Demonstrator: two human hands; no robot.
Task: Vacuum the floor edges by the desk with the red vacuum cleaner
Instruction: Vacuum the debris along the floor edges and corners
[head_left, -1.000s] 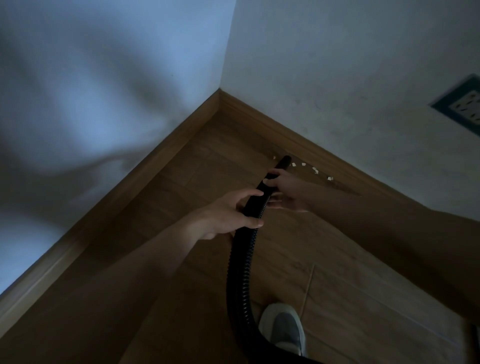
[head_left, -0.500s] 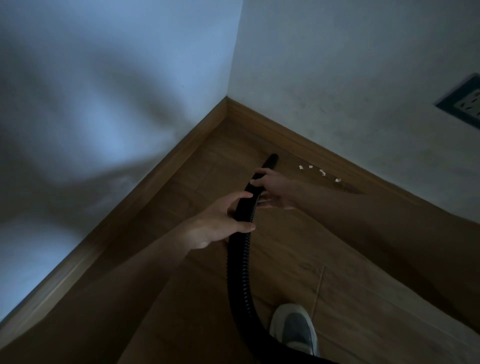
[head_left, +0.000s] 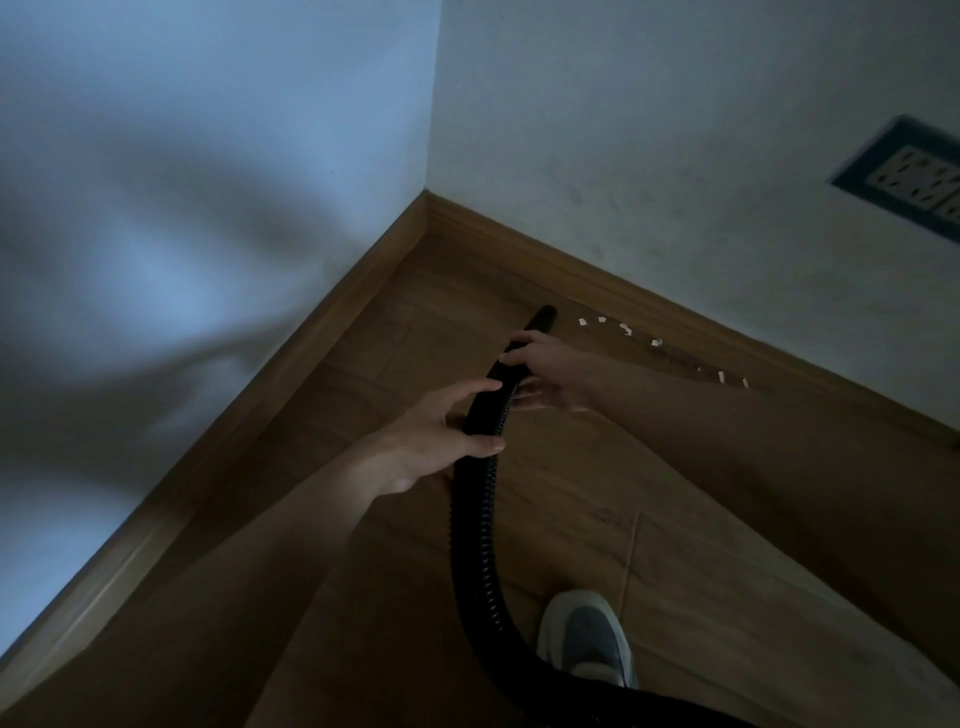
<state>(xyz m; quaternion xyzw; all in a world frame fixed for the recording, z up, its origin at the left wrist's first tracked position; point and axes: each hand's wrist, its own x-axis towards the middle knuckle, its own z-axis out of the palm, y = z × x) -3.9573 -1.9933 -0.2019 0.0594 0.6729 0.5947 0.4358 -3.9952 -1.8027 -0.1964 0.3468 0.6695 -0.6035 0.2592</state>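
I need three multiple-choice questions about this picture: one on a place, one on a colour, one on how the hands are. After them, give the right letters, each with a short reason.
1. Where do the small white scraps lie?
A. on the floor beside the wooden skirting board of the right-hand wall
B. in the corner where the two walls meet
C. beside the left-hand wall

2. What colour is the ribbed plastic vacuum hose?
A. red
B. black
C. white

3. How is the hose held?
A. by one hand alone
B. by both hands
C. by no hand

Answers:
1 A: the scraps form a line at the foot of the right-hand wall.
2 B: the hose is black along all its visible length.
3 B: the left hand grips the ribbed part, and the right hand holds it nearer the tip.
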